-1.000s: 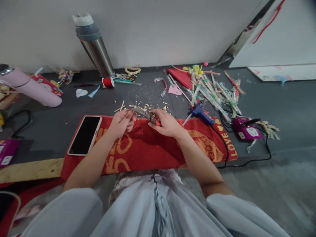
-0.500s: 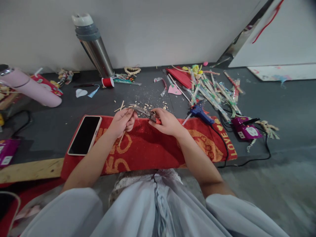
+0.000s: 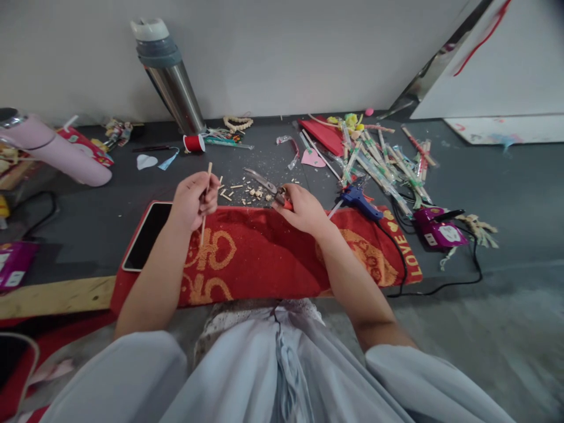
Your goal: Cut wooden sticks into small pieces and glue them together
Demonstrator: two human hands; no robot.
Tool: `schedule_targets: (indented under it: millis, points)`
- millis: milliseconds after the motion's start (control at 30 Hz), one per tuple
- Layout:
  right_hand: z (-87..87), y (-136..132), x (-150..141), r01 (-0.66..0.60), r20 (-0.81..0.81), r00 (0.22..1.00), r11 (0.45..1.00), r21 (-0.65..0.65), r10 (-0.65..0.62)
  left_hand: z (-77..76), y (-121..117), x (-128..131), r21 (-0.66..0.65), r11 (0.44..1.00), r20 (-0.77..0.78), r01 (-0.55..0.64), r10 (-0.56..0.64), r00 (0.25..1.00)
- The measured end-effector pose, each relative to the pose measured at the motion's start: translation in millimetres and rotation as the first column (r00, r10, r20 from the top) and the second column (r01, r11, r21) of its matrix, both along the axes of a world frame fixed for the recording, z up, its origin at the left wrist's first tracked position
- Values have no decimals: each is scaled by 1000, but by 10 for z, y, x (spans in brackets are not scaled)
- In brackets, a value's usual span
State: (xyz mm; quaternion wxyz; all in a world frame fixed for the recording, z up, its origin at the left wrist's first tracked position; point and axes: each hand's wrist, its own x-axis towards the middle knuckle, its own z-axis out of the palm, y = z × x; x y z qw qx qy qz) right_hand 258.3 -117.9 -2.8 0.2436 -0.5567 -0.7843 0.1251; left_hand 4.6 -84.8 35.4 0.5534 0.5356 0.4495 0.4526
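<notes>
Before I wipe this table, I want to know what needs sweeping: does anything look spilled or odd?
Yes: short pale bits lie strewn on the dark table, just beyond the red towel and near the cutting tool in the right hand. Loose and pointing every which way, they look spilled.

The person wears a loose, pale blue-grey top [image 3: 229, 382] in a soft, matte cloth that falls in long folds down the front. Along its middle runs a crumpled, slightly bluer strip [image 3: 287, 376], gathered like a ruffle or a bunched tie, with a thin dark line at its far end. The left sleeve [image 3: 118, 370] and right sleeve [image 3: 432, 376] are wide, smooth and plain, with rounded, puffed-looking edges; both forearms [image 3: 152, 276] are bare below them. Whitish, lace-like fabric [image 3: 306, 306] shows past the top's far edge.
</notes>
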Motion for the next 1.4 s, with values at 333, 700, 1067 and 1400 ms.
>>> schedule_targets:
  millis: [333, 700, 1067, 1400]
  points:
    - [-120, 84, 81, 242, -136, 965, 964, 112, -227, -139, 159, -233, 442, 897, -852, -22, 428, 301]
    - [-161, 161, 58, 91, -814, 560, 988, -126, -155, -228, 173, -122, 263, 956, -961, 129, 247, 128]
    - [-178, 203, 15, 69, -917, 358, 985, -160, -174, -280, 182, -92, 256, 945, -965, 202, 239, 106]
    - [-250, 272, 53, 119, -915, 336, 974, -194, -223, -380, 225, -168, 277, 919, -955, 281, 296, -29]
